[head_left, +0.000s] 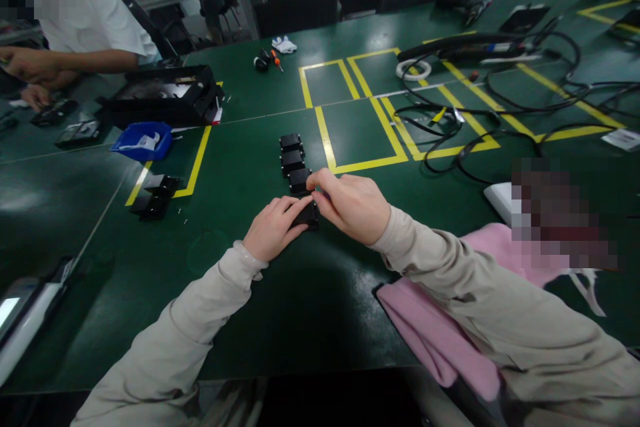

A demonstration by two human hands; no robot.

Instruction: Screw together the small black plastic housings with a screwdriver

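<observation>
Several small black boxes stand in a column on the green table, among them a far one [290, 141], one behind the middle [293, 161] and one nearer [300, 180]. The nearest black box [307, 215] is held by my left hand [271, 227], its fingers and thumb wrapped round the left side. My right hand [350, 205] is closed in a pinch at the upper right corner of that same box; whatever its fingertips hold is too small to make out. Part of the nearest box is hidden under the fingers.
Two more black boxes [150, 205] sit at left, near a blue tray [163, 150] and a black bin [200, 103]. Black cables [465, 110] spread at right. Pink cloth [435, 327] lies under my right sleeve. Another person [95, 20] works at far left.
</observation>
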